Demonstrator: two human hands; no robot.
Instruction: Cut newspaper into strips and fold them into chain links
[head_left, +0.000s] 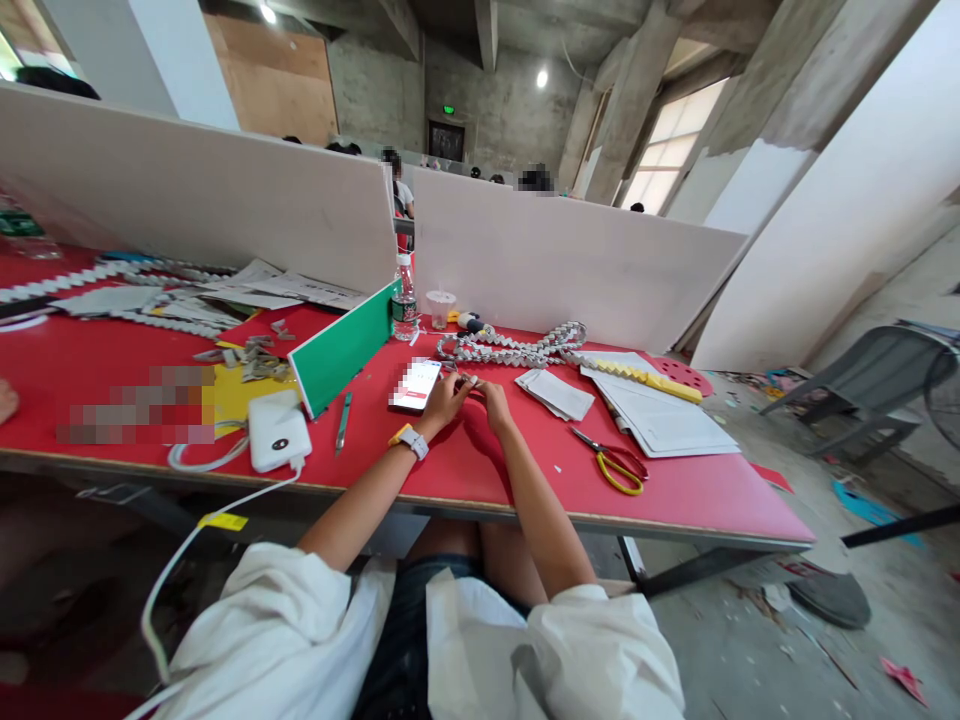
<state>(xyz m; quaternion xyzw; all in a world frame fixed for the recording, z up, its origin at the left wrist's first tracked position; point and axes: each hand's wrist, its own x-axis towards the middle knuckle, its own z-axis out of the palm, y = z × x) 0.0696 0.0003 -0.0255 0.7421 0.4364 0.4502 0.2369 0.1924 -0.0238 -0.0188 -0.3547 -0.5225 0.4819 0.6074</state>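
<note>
Close together over the red tabletop (450, 470), my left hand (444, 398) and my right hand (493, 403) meet at their fingertips. The fingers of both are pinched around something small and greyish, too small to name. A phone (416, 388) with a lit screen lies just left of my left hand. Behind my hands is a grey-and-white zigzag chain of folded paper (517, 350), its right part yellow. A stack of small paper strips (555, 393) lies to the right of my right hand. Scissors (611, 465) with red and yellow handles rest nearer the table's front edge.
A green divider (345, 350) stands at left, with a water bottle (403, 305) and plastic cup (441, 308) near its far end. A white power bank (277, 432) with a cable and a cutter (343, 422) lie left. White sheets (667, 420) lie right. Part of another person's hand (6, 400) shows.
</note>
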